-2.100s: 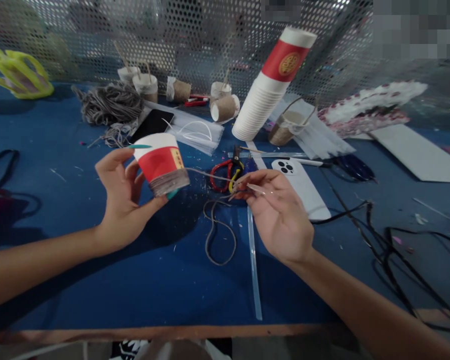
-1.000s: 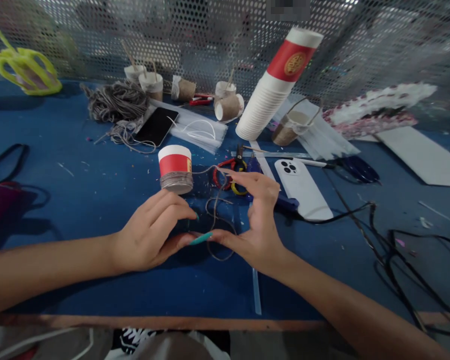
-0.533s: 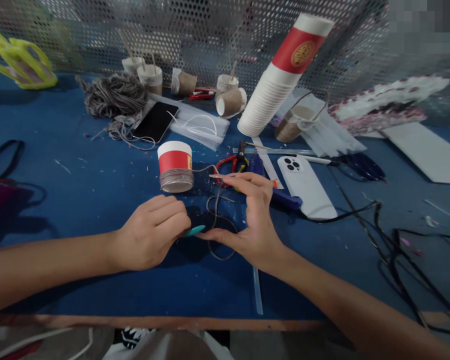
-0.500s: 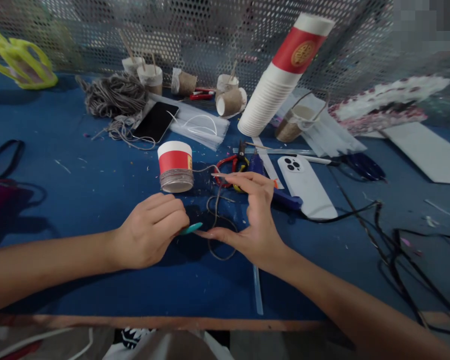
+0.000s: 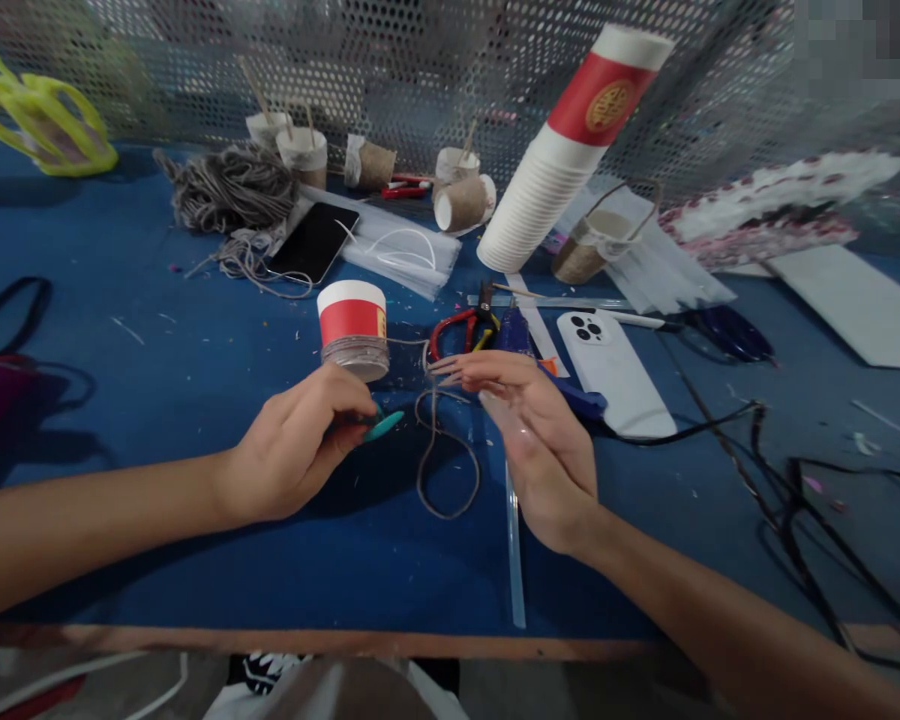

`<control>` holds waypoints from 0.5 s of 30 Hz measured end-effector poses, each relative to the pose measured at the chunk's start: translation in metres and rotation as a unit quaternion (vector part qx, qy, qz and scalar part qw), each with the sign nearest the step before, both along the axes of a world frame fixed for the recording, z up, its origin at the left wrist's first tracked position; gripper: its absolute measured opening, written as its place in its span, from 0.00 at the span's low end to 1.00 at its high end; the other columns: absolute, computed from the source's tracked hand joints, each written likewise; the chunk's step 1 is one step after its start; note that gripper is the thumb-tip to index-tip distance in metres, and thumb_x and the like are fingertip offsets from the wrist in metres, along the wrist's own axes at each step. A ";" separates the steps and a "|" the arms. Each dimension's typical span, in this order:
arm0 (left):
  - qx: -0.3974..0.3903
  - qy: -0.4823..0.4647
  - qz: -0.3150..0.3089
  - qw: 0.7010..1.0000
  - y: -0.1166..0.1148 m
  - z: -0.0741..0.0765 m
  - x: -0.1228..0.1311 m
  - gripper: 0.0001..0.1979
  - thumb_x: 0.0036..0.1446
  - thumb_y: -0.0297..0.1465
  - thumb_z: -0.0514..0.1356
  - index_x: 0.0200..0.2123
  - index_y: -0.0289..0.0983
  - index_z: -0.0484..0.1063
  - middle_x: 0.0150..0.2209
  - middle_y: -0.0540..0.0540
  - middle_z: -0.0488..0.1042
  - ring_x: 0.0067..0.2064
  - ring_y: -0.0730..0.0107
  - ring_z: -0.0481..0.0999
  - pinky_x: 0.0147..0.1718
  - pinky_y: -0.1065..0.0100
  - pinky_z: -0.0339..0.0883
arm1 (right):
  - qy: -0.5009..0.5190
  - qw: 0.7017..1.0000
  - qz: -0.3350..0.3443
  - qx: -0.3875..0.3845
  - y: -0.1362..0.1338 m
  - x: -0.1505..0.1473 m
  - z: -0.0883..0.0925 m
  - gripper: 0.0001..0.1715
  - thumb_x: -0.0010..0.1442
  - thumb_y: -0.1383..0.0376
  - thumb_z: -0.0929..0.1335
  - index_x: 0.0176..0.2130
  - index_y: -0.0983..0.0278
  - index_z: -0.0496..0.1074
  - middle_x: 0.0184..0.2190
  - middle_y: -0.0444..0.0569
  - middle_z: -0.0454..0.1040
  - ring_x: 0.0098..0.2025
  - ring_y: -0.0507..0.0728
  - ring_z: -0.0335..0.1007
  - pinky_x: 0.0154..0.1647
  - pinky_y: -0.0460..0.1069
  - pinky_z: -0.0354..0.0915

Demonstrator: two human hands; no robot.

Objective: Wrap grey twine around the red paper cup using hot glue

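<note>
My left hand (image 5: 292, 440) is closed, thumb and index finger pressed together. A pointed teal shape shows at the thumb tip, looking like a long painted nail; anything inside the pinch is hidden. Just beyond lies a red and white paper cup (image 5: 352, 318), upside down, its lower part wound with grey-brown cord. From the cup a loose cord (image 5: 450, 515) runs right, passes by the fingertips of my right hand (image 5: 532, 440) and loops on the table. That hand is open, fingers stretched out towards the left; whether they touch the cord is unclear.
Red-handled pliers (image 5: 454, 335), a blue glue gun (image 5: 581, 402) and a white phone (image 5: 613, 375) lie right of the cup. Behind stand a leaning stack of paper cups (image 5: 544, 175), a grey cord bundle (image 5: 229, 190), a black phone (image 5: 315, 243) and several small wrapped cups.
My right hand has drawn back to the right, its thumb coming up towards the fingers. My left hand has turned and risen slightly, showing its thumb. The cord loop lies more exposed.
</note>
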State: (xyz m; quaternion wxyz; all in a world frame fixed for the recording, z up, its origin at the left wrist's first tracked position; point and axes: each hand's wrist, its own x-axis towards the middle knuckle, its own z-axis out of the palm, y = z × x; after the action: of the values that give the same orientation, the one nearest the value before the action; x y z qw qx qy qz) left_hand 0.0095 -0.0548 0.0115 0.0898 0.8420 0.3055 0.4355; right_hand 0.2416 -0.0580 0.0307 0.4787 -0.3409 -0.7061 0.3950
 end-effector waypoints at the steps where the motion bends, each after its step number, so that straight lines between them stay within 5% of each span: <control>1: -0.003 -0.002 0.015 1.000 0.000 -0.001 0.001 0.03 0.62 0.25 0.55 0.39 0.35 0.65 0.33 0.46 0.73 0.34 0.71 0.75 0.33 0.71 0.71 | 0.040 0.999 0.003 -0.026 -0.001 -0.001 0.000 0.13 0.68 0.62 0.62 0.49 0.55 0.71 0.51 0.48 0.73 0.55 0.58 0.68 0.59 0.58 0.65; 7: -0.059 0.056 0.063 0.995 -0.002 -0.001 0.003 0.11 0.63 0.33 0.55 0.46 0.34 0.63 0.34 0.46 0.72 0.31 0.72 0.74 0.28 0.72 0.71 | 0.158 0.974 0.017 -0.163 -0.004 -0.005 0.001 0.12 0.68 0.60 0.62 0.44 0.60 0.73 0.42 0.46 0.80 0.46 0.55 0.76 0.50 0.53 0.70; 15: 0.038 0.137 0.024 0.990 0.002 0.004 0.006 0.09 0.66 0.28 0.52 0.30 0.35 0.64 0.25 0.50 0.68 0.27 0.74 0.68 0.27 0.74 0.64 | 0.156 0.954 0.104 -0.232 -0.006 -0.008 0.006 0.15 0.66 0.54 0.64 0.44 0.61 0.71 0.42 0.49 0.81 0.47 0.58 0.77 0.52 0.55 0.69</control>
State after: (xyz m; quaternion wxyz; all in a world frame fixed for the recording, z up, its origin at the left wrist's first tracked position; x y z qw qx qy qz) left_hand 0.0156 -0.0525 0.0156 0.0045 0.8889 0.3178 0.3299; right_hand 0.2340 -0.0643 0.0369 0.4463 -0.3014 -0.5432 0.6442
